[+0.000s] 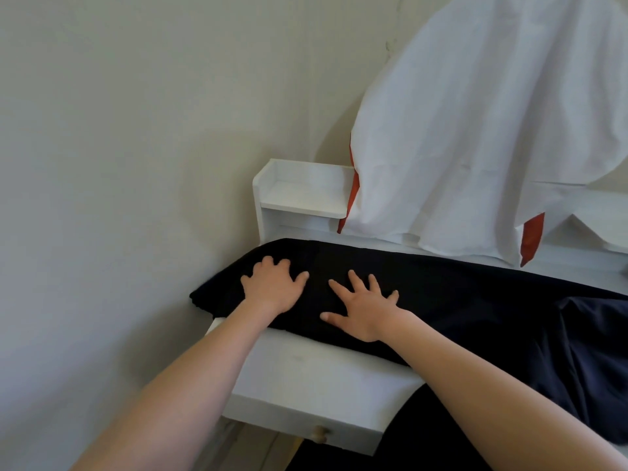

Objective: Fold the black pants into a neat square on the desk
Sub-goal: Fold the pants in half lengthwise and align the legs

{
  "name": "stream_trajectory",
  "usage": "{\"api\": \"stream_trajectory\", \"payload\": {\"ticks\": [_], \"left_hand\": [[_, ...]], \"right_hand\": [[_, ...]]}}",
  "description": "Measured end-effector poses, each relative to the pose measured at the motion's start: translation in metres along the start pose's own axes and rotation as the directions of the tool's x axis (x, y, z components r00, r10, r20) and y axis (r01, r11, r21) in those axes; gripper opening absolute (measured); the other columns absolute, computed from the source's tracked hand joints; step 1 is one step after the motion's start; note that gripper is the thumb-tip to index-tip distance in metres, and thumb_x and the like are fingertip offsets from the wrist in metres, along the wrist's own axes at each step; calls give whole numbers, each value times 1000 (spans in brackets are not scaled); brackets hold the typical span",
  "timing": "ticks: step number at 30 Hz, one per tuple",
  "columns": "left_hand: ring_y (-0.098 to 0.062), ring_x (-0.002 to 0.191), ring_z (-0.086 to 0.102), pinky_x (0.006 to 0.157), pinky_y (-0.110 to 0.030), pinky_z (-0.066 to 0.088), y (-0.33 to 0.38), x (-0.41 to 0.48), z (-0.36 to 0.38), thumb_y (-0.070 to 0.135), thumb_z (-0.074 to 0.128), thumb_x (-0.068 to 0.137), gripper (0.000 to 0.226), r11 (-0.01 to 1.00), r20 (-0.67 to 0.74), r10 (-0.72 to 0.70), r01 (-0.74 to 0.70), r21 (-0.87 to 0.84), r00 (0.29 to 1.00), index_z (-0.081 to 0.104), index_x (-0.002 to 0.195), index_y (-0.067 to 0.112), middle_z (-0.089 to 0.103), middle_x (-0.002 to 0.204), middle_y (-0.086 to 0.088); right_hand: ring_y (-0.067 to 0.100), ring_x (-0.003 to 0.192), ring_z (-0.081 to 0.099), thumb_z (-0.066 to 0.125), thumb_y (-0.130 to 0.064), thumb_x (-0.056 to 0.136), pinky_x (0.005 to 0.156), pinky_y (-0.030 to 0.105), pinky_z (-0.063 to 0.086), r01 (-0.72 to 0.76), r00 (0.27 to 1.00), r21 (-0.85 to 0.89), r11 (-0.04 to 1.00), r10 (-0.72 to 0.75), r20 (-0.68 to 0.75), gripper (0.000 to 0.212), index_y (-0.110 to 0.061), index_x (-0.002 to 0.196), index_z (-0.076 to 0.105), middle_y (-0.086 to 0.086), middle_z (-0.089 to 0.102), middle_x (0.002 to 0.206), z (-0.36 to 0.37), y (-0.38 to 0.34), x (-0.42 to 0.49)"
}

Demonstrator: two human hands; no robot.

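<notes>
Head view: left hand (273, 290) rests on top of the pants (458, 294), fingers spread and bent at the knuckles, tips pressed down on the fabric. No cloth is seen gathered between fingers and thumb; it holds nothing. Right hand (365, 311) lies just beside it, palm down, fingers straight and splayed flat on the same fabric, thumb pointing left. It also holds nothing.

Pants: laid as a long dark band across the desk (316, 379), long axis running left to right. The left end hangs slightly past the desk's left edge, near the wall (119, 164). The band widens toward the right and runs out of frame there, so its far end cannot be checked. Some dark cloth drops over the front edge at right.

Relation governing the next move: both hands sit on the left part of the band, and the bulk lies to the right of the right hand. The left hand is nearer the left end and the right hand is nearer the bulk. Judgement: smoothing stage, and no square is formed yet.

Surroundings: a shelf (306, 195) stands at the desk's back left corner. A white cloth (475, 130) with red trim hangs behind the pants, and a drawer knob (319, 433) shows below.
</notes>
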State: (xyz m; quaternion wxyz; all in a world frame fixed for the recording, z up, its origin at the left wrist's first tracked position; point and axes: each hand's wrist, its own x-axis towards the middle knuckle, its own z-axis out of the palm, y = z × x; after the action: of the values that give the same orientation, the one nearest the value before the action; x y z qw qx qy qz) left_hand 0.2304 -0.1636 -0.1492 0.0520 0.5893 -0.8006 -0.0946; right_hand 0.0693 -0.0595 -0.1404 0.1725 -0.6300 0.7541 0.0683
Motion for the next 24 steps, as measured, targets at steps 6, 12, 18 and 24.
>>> {"api": "stream_trajectory", "payload": {"ticks": [6,12,18,24], "left_hand": [[-28,147,1,111,-61,14,-32,28,-1,81,44,74,98,992,131,-50,65,-108,990,15,152,29,3,161,-6],[-28,144,14,110,-57,26,-30,48,-11,69,60,72,90,988,50,-15,22,-151,999,36,141,17,26,153,-11],[-31,146,11,111,-59,22,-25,39,-2,77,43,78,94,996,126,-53,62,-67,991,17,147,19,9,159,-14],[-38,144,11,111,-63,14,7,11,2,54,25,98,66,979,42,-114,105,174,993,19,150,15,10,158,-21]], "right_hand": [[39,147,-8,42,-76,83,107,74,8,33,999,11,999,-33,16,84,-46,150,3,-2,-8,163,-9,3,-6],[42,144,8,57,-73,77,105,73,22,44,999,22,999,-44,19,94,-45,151,6,1,5,161,-24,0,-7],[43,144,4,58,-74,75,105,75,19,38,998,18,999,-39,49,96,-46,150,5,0,2,161,-23,1,0],[37,147,-7,58,-73,76,107,75,2,72,997,136,988,-70,-23,94,-45,151,9,-3,-2,163,-11,10,-3]]}}
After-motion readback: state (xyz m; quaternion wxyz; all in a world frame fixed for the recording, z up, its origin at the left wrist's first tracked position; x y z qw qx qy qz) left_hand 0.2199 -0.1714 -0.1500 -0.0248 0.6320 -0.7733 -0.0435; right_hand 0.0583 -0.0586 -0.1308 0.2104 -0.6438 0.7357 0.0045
